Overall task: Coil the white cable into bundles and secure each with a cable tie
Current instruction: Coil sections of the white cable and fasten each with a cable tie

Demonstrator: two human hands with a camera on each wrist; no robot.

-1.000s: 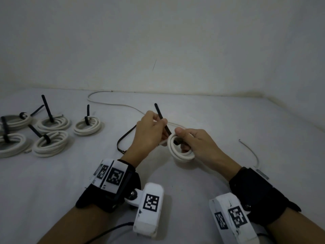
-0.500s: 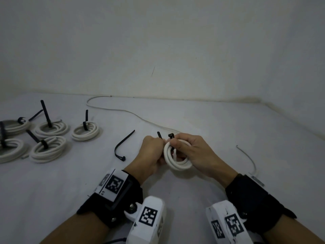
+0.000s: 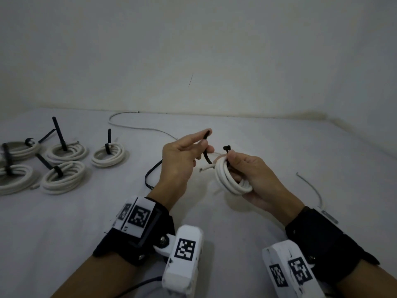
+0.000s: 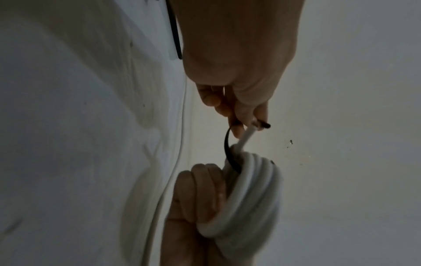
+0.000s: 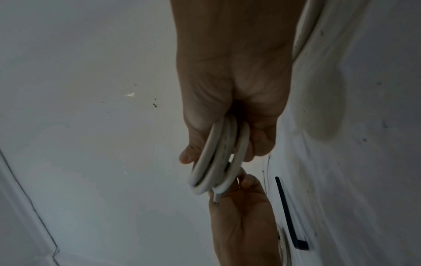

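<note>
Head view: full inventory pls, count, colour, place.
tied cable bundles: five, white with black ties, far left on the table.
coil in hand: one, white, held by the right hand, off the table.
cable tie: one, black, passed through the coil, tail pinched by the left hand, head by the right thumb.
spare cable tie: one, black, on the table behind the left hand.
loose cable: one, white, along the far table.
thin wire: one, grey-white, right on the table.
table: one, white.
left hand: one.
right hand: one.
</note>
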